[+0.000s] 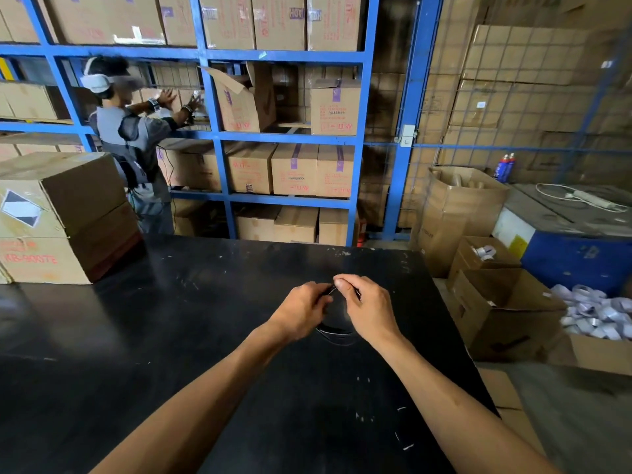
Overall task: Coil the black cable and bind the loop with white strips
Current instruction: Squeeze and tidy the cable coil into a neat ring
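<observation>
Two hands meet at frame centre over glossy black tabletop (191, 323). Left hand (301, 311) and right hand (367, 307) both pinch top of black cable (337, 328), fingers clamped on thin coil; loop hangs between palms, lower arc just above tabletop, hard to tell from dark surface. Wide bare surface left and lower frame; right tabletop edge close to hands. Two stacked brown cardboard boxes (65, 217) at left edge. Open box (499, 316) beside heap of white strips (595, 314) on floor, right. Second person (136, 138) at blue shelving (219, 138), upper left.
</observation>
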